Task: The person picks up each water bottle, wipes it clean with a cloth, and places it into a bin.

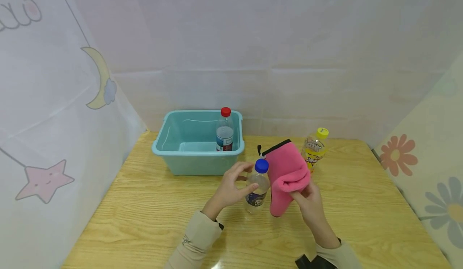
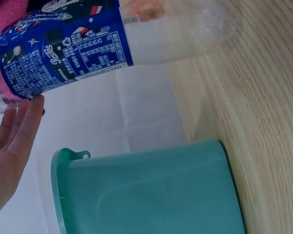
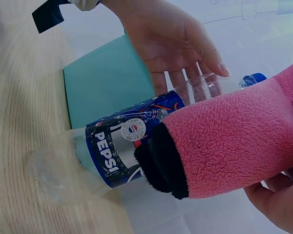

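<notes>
A clear Pepsi bottle (image 1: 257,184) with a blue cap and dark blue label stands upright on the wooden table. Around its upper part is my left hand (image 1: 233,184), thumb at the front and fingers reaching behind. Those fingers look fairly straight in the left wrist view, their tips right at the label (image 2: 63,48). My right hand (image 1: 312,206) grips a folded pink plush towel (image 1: 289,168) with black edging, just right of the bottle. In the right wrist view the towel overlaps part of the bottle (image 3: 107,151).
A teal plastic basin (image 1: 199,164) stands at the back left, with a red-capped bottle (image 1: 225,130) upright inside it. Behind the towel, to the right, is a yellow-capped bottle (image 1: 314,146). A pale fabric backdrop (image 1: 217,52) closes off the table's back and sides.
</notes>
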`<state>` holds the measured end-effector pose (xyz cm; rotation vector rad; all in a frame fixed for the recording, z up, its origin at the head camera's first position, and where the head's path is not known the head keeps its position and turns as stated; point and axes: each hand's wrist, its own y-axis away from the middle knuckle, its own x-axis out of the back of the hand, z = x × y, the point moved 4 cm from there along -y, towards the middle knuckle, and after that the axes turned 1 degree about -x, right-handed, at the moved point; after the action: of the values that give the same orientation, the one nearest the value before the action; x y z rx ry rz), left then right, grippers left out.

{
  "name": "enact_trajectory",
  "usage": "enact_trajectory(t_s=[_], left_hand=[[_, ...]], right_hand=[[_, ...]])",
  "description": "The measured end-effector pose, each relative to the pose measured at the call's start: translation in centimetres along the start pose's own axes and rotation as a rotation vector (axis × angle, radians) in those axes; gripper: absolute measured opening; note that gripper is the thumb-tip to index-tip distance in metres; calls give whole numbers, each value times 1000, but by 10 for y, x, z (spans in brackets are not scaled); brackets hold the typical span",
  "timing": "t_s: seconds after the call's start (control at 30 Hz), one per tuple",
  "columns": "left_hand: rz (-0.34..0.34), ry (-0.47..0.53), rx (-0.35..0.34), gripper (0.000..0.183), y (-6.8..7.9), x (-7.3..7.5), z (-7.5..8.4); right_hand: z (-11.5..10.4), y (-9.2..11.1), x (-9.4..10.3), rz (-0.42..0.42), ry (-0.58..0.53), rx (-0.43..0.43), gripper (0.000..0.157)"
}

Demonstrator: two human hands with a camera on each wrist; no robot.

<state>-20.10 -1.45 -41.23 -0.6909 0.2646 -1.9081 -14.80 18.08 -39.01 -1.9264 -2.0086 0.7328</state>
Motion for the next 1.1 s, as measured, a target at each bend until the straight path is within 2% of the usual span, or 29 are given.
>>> enact_trajectory(t_s=[0.33, 0.57, 0.7, 0.93, 1.1], left_hand=[[9, 49, 63, 48, 0, 0, 5], [13, 37, 35, 45, -1, 8, 37], [15, 36, 30, 44, 0, 8, 39], [4, 42, 50, 44, 1, 6, 35], [10, 56, 62, 45, 3, 1, 15]], right_hand=[[7, 0, -3, -22, 21, -19, 51], [17, 4, -2, -6, 36, -86, 48], [24, 7, -1, 1, 45, -121, 46], [37, 14, 1, 10, 35, -144, 46], [44, 18, 1, 25, 18, -183, 43]])
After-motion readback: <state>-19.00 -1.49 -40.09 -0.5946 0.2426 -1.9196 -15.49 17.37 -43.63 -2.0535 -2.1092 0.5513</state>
